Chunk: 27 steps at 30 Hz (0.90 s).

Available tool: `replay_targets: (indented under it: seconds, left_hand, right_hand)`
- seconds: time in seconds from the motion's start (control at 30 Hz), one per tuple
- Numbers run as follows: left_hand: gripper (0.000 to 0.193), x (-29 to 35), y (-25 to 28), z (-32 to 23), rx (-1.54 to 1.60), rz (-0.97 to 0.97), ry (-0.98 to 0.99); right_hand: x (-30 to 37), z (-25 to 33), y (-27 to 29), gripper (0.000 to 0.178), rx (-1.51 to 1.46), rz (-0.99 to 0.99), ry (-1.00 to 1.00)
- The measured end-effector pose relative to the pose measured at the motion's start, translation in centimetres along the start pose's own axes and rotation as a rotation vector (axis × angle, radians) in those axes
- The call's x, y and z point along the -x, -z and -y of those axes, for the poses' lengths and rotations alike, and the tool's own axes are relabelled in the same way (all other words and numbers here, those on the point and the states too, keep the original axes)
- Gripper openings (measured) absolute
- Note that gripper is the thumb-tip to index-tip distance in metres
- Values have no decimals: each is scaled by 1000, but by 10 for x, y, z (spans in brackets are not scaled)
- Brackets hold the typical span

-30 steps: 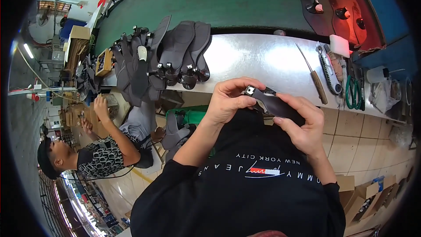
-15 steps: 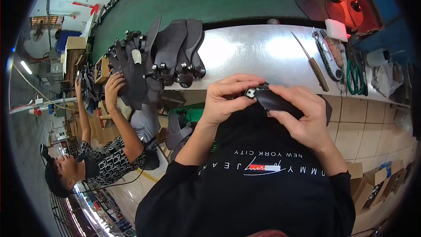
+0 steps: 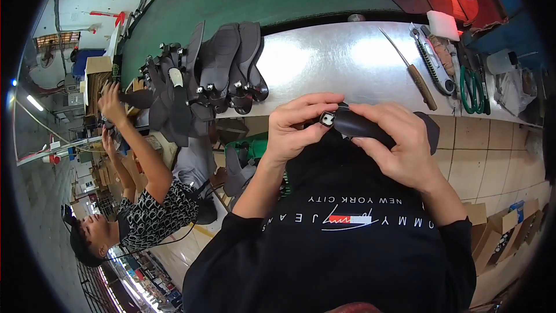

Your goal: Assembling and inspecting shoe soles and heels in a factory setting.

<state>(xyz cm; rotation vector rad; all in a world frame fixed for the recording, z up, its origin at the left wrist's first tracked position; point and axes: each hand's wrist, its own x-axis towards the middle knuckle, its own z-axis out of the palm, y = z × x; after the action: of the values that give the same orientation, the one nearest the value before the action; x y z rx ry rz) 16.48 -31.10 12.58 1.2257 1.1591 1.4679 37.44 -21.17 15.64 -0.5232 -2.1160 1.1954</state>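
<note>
My left hand (image 3: 296,127) pinches the white-tipped end of a dark shoe sole (image 3: 364,129); my right hand (image 3: 399,142) grips its body. It lies between them, long axis roughly nine to three, tip at nine, nearer the left. Beyond, the metal table (image 3: 327,61) spans twelve, an awl (image 3: 421,87) at two, piled soles (image 3: 223,52) at ten.

We're getting bright light overall, with white glare blowing out patches of the metal table (image 3: 324,66). A tube light (image 3: 35,103) burns white far left; red glow soaks the shoe soles (image 3: 447,1) top right. Left hand (image 3: 294,130) and right hand (image 3: 398,144) look crisp, but fisheye bends everything toward black corners.
</note>
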Motion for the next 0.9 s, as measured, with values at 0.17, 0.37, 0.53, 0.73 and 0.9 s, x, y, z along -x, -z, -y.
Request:
replay_targets:
  seconds: [0.17,0.37,0.53,0.73,0.9]
  left_hand:
    - [44,3,2,4,85,33,15]
    - [45,4,6,6,114,91,-19]
    - [45,4,0,-1,14,110,-7]
    - [48,0,-10,-10,-63,76,159]
    - [47,-1,-14,-10,23,36,269]
  right_hand:
    - [1,2,-8,42,6,-52,6]
    - [3,5,-7,43,97,-13,14]
    - [2,10,-10,40,149,-19,34]
    - [3,-11,-15,30,-85,19,-163]
    - [3,-14,-22,13,-138,-66,-177]
